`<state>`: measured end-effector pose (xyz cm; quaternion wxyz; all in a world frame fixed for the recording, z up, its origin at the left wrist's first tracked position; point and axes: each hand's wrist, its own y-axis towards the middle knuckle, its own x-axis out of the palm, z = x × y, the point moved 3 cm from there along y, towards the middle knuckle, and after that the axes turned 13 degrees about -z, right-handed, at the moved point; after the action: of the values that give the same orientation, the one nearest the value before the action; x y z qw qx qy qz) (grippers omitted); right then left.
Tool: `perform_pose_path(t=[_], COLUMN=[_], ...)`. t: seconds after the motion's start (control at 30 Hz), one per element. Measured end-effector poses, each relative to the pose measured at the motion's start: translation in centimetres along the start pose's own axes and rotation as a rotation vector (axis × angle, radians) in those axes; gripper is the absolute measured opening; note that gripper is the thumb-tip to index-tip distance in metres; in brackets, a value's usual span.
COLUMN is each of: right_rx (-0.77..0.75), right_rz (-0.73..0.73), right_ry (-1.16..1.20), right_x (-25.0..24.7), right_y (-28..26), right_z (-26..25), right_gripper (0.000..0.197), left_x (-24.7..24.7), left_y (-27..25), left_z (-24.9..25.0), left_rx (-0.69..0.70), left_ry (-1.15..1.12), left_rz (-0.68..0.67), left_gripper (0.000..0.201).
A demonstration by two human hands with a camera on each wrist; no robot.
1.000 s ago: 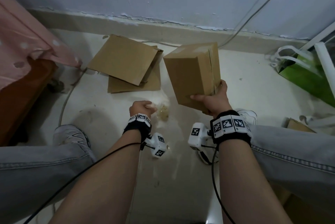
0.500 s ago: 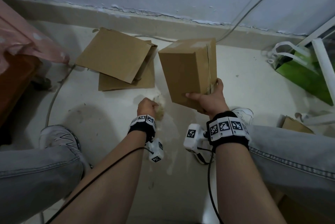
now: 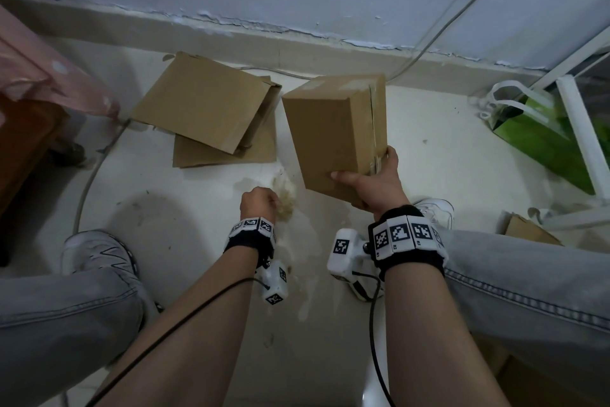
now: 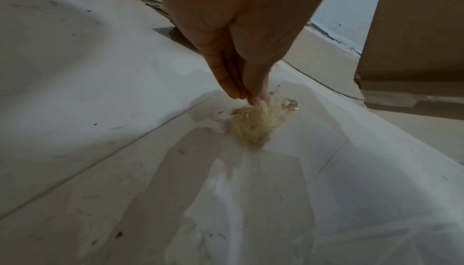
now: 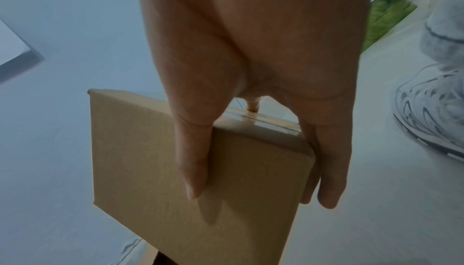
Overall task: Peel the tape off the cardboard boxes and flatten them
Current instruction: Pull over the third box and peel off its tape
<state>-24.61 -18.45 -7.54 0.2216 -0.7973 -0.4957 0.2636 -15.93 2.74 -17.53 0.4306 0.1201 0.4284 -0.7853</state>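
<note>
One sealed cardboard box (image 3: 333,132) held above the floor (image 3: 462,156), right hand (image 3: 373,189) clamped round its near end, left hand (image 3: 259,205) pinching one crumpled tape wad (image 4: 258,124) touching the floor, two flattened boxes (image 3: 211,116) stacked by the wall, one green bag (image 3: 544,132) at right.

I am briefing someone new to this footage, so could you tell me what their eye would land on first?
Most striking is the sealed cardboard box, held up off the floor by the right hand gripping its near end. Next, the left hand reaches down, its fingers pinching a crumpled wad of tape on the floor tiles. Behind that, two flattened boxes lie stacked near the wall.
</note>
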Motion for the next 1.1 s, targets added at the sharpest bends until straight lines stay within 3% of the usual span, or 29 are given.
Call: perform_pose_path(t=[0.17, 0.37, 0.5, 0.77, 0.87, 0.93, 1.03, 1.1], right_rx=[0.006, -0.016, -0.023, -0.008, -0.056, -0.062, -0.069, -0.067], right_rz=[-0.014, -0.045, -0.049, -0.076, -0.211, -0.345, -0.555, -0.674], right_ry=[0.002, 0.013, 0.022, 0.051, 0.096, 0.078, -0.063, -0.201], right_x=[0.4, 0.6, 0.6, 0.7, 1.1, 1.8, 3.2, 5.0], right_y=[0.0, -0.5, -0.8, -1.5, -2.3, -3.0, -3.7, -4.7], right_z=[-0.1, -0.5, -0.8, -0.9, -2.2, -3.6, -6.0, -7.5], right_gripper=[0.123, 0.123, 0.126, 0.122, 0.11, 0.114, 0.119, 0.118], left_x=[-0.2, -1.6, -1.8, -3.1, -5.7, -8.4, -13.0, -16.1], left_y=[-1.0, -1.6, -2.1, -2.6, -3.4, -4.2, -7.1, -9.8], left_z=[0.2, 0.2, 0.4, 0.3, 2.1, 3.7, 6.1, 6.4], left_rx=[0.043, 0.027, 0.015, 0.03, 0.032, 0.027, 0.08, 0.145], left_ry=[0.002, -0.049, -0.078, -0.083, -0.364, -0.678, -1.0, -1.166], left_rz=[-0.06, -0.012, -0.026, 0.054, 0.037, -0.044, -0.131, -0.192], left_gripper=[0.042, 0.028, 0.033, 0.023, 0.024, 0.041, 0.063, 0.058])
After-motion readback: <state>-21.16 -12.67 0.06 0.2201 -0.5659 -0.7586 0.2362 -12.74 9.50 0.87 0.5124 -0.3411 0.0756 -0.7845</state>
